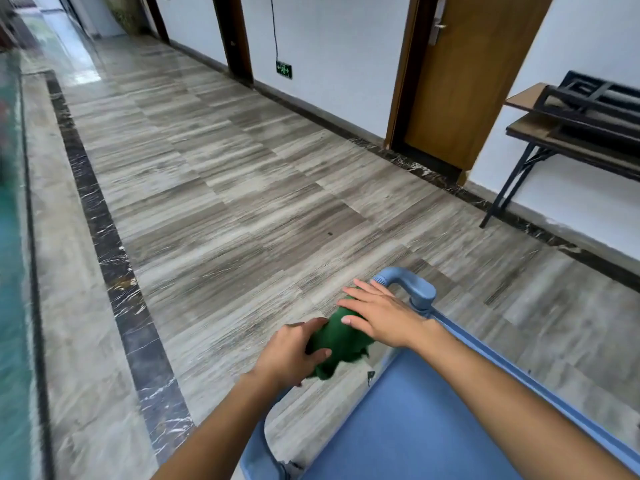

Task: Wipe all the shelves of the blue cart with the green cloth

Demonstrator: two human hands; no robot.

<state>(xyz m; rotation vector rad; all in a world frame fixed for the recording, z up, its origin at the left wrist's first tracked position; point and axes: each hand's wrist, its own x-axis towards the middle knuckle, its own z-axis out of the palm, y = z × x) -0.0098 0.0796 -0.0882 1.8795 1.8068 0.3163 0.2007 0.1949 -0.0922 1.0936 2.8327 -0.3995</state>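
Observation:
The blue cart (408,427) fills the lower right of the head view, its flat top shelf showing below my arms and its curved handle (412,284) at the far end. A bunched green cloth (337,344) is draped over the handle bar. My left hand (294,355) grips the cloth's lower left part with curled fingers. My right hand (381,313) lies flat on the cloth's upper part, fingers spread and pressing down. The cart's lower shelves are hidden beneath the top shelf.
A long corridor of grey streaked floor tiles (225,188) runs ahead, with a dark marble strip (104,237) on the left. A wooden door (460,74) is in the white wall on the right. A folding table (571,133) with stacked frames stands at the right wall.

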